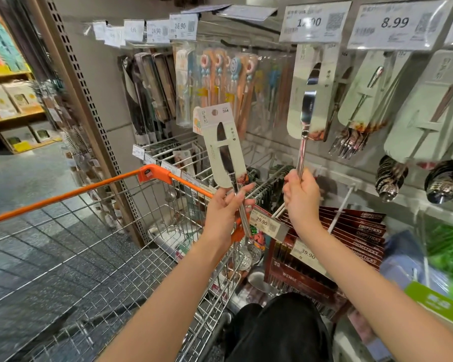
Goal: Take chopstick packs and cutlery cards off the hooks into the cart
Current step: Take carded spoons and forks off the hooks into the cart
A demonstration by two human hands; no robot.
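Head view: grey pegboard wall [102,82], orange-railed cart [89,231]; each hand's grip holds a carded knife.

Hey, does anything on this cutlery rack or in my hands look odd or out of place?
Yes. The knife gripped by your right hand is bare, with no backing card, while the knife card held by your left hand is intact.

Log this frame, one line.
left hand: holds knife card | right hand: holds knife by handle, at hook | cart: below
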